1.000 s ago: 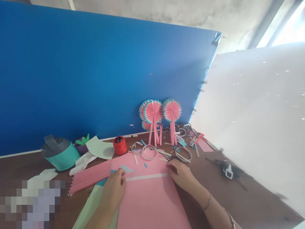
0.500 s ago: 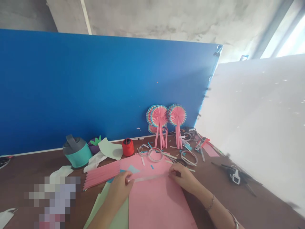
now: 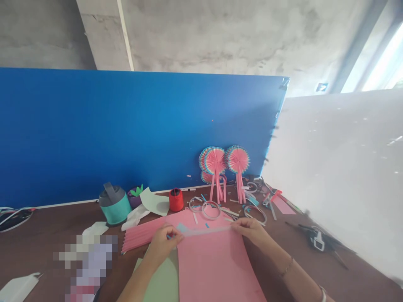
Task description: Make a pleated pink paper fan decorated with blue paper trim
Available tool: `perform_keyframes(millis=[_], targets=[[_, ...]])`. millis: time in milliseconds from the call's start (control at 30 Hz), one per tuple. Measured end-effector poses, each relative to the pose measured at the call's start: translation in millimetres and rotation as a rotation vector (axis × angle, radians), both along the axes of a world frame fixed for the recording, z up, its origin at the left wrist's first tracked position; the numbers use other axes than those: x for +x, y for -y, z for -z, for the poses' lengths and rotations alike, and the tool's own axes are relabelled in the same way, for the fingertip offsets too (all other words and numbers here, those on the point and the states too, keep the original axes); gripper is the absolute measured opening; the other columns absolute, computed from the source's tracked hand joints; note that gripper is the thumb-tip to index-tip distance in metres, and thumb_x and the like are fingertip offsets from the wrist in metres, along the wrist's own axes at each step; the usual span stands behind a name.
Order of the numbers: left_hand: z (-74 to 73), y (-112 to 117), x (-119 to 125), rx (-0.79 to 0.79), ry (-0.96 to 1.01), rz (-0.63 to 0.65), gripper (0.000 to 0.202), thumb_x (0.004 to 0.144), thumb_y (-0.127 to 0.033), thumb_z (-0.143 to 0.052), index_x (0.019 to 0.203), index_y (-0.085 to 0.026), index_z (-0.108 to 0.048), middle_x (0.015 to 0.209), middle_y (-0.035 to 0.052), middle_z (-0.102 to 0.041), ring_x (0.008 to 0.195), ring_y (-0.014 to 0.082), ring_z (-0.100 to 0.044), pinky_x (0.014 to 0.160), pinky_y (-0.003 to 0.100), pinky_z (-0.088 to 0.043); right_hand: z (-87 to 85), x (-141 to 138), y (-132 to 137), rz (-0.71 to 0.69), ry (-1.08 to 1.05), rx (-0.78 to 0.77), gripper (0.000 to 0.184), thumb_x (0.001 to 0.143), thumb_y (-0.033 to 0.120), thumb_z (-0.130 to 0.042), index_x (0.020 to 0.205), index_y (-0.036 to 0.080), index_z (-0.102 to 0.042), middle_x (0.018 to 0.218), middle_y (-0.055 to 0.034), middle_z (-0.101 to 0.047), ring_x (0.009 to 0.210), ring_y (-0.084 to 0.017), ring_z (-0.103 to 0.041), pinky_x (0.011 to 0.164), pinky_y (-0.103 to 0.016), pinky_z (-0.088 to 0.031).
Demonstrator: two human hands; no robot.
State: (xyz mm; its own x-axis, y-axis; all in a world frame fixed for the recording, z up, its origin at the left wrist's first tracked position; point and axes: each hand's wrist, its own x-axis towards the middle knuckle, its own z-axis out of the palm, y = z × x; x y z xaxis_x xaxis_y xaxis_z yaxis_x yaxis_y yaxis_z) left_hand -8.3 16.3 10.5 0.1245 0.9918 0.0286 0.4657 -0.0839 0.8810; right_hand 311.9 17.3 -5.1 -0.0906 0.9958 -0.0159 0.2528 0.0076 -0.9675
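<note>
Left hand (image 3: 163,245) and right hand (image 3: 252,231) pinching thin white strip (image 3: 208,230), flat pink sheet (image 3: 214,268) beneath

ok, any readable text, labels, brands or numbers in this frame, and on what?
None readable.
Small blue sign, top right: too small to read.
Pixelated patch on the table: illegible.
No print visible on the pale strip pinched between left hand and right hand, pink sheet, teal container or red spool.

Left forearm (image 3: 138,279) and right forearm (image 3: 304,282) are bare up to the frame edge. Right wrist wears a thin, gold-toned chain bracelet (image 3: 287,267). Farther up that arm, at the lower frame edge, sits a pale silvery band (image 3: 321,291).
</note>
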Motion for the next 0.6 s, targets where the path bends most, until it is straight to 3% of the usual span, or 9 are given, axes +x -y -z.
perform_keyframes(millis=[167,267,433,600], targets=[[-3.8,2,0,-0.171,0.333,-0.012,0.034,0.065,-0.051,-0.063,0.064,-0.018,-0.055,0.06,-0.0042,-0.049,0.059,0.0124,-0.045,0.058,0.023,-0.034,-9.5,5,-11,-0.049,0.01,-0.09,0.046,0.069,0.06,-0.064,0.072,0.014,-0.066,0.055,0.0027,-0.051,0.049,-0.008,-0.038,0.047,-0.022,-0.028],[-2.1,2,1,-0.179,0.476,-0.069,0.038,0.068,-0.057,-0.059,0.072,-0.019,-0.054,0.064,-0.0032,-0.053,0.06,0.0125,-0.05,0.056,0.022,-0.034,-18.6,-4,-21,0.022,-0.007,-0.075,0.046,0.067,0.062,-0.063,0.064,0.016,-0.057,0.05,0.0064,-0.039,0.043,-0.006,-0.027,0.043,-0.022,-0.018],[5.1,-3,-1,-0.231,0.552,-0.084,0.041,0.062,-0.052,-0.066,0.082,-0.016,-0.061,0.071,0.0003,-0.063,0.067,0.0155,-0.057,0.061,0.024,-0.04,-26.6,-31,-29,0.074,-0.043,0.061,0.045,0.064,0.06,-0.064,0.06,0.016,-0.055,0.056,0.0036,-0.044,0.053,-0.009,-0.037,0.051,-0.023,-0.03],[15.6,-11,-6,-0.197,0.557,-0.15,0.038,0.058,-0.049,-0.069,0.076,-0.015,-0.062,0.064,-0.0004,-0.062,0.06,0.015,-0.056,0.057,0.024,-0.039,-11.9,-35,-29,0.135,-0.002,0.09,0.048,0.068,0.065,-0.057,0.062,0.017,-0.057,0.057,0.0022,-0.046,0.055,-0.012,-0.042,0.053,-0.024,-0.034]])
